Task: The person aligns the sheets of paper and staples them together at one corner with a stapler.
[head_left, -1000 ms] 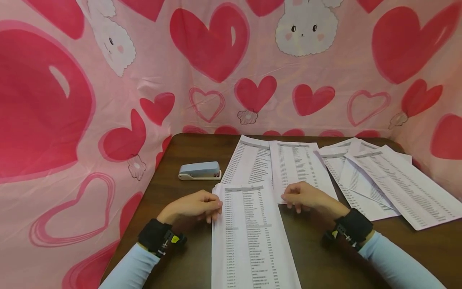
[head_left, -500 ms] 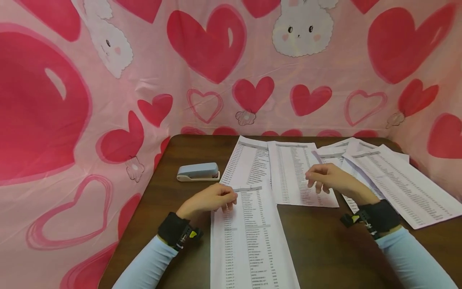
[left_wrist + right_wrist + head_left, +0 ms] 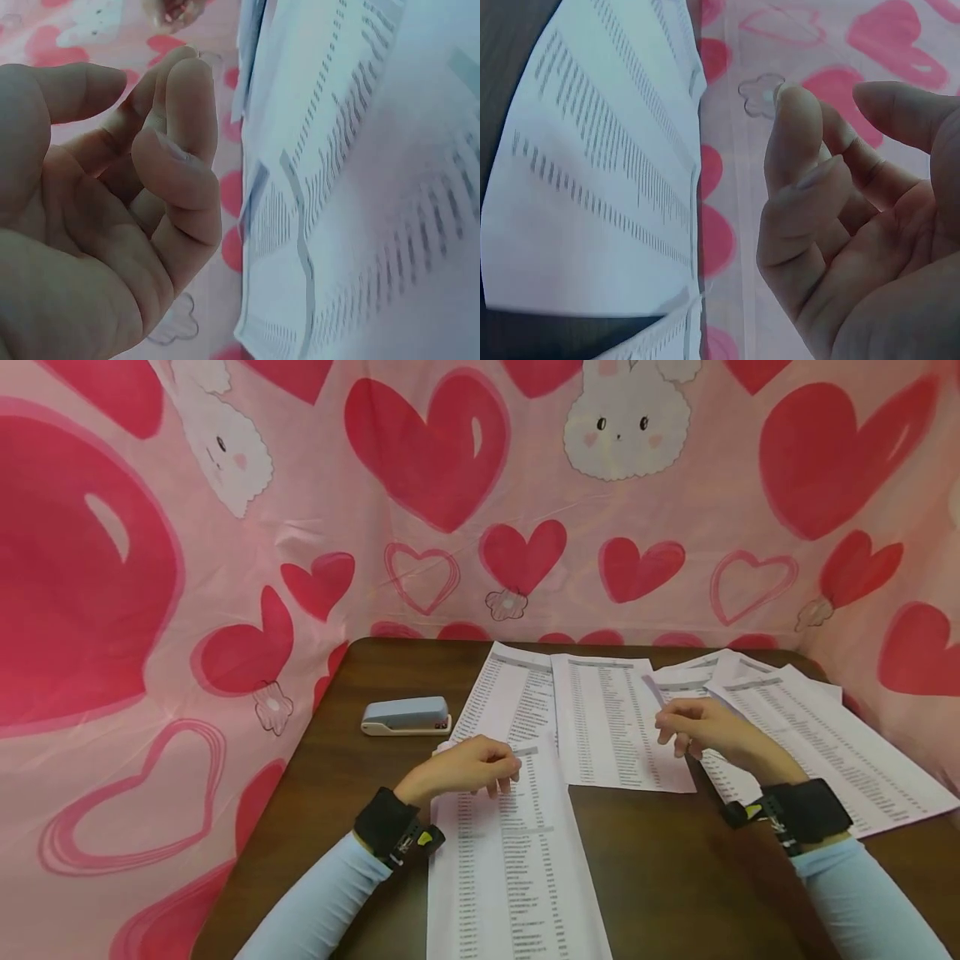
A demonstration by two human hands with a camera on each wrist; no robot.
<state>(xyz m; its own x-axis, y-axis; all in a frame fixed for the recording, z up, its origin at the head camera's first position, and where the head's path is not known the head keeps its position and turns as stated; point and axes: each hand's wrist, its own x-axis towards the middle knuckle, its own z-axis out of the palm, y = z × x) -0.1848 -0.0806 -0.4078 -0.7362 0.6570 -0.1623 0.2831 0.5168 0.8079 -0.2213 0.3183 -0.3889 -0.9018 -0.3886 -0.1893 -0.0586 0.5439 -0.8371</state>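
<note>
My left hand (image 3: pixel 468 767) hovers over the upper part of a long printed sheet (image 3: pixel 517 877) at the near middle of the table. In the left wrist view its fingers (image 3: pixel 191 112) curve loosely, with nothing between them and the thumb. My right hand (image 3: pixel 705 727) is held above the right edge of a second printed sheet (image 3: pixel 615 727). The right wrist view shows its fingers (image 3: pixel 795 150) loosely bent around nothing, apart from the paper. A third printed sheet (image 3: pixel 510 693) lies behind the near one, partly covered by it.
A blue and white stapler (image 3: pixel 406 716) lies on the dark wooden table (image 3: pixel 337 777), left of the papers. Several overlapping printed sheets (image 3: pixel 832 743) fan out at the right. A pink curtain with hearts (image 3: pixel 427 452) hangs behind the table.
My left hand has moved right, from the near sheet's left edge to above its top. My right hand has moved right and slightly away from me. The papers lie much as before.
</note>
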